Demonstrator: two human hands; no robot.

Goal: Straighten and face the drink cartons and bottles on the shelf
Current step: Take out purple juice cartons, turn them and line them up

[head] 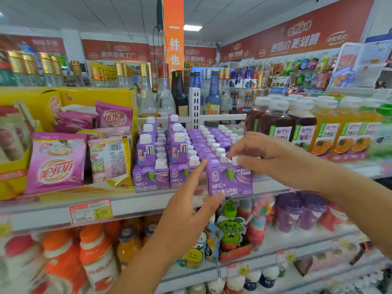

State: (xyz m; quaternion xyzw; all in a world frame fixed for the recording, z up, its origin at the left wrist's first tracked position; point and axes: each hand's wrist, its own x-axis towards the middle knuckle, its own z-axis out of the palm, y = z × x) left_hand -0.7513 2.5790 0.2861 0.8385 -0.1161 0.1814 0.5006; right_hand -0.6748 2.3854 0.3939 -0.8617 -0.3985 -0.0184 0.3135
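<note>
Purple carton [230,181] at the shelf's [148,206] front edge, directly beneath the right grip [265,153], which pinches its white cap [234,160]; left grip [188,204], fingers straight, touches the carton's near side. Step: squaring this carton. Next move probably calls for easing it back level with neighbouring cartons [151,177].

Cartons [191,158] stand on the shelf [131,205], pouches [56,164] left, bottles [318,126] right.

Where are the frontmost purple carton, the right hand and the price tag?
frontmost purple carton [230,184]: head view, printed front face.
right hand [269,153]: head view, back of hand.
price tag [91,212]: head view, its middle.
</note>
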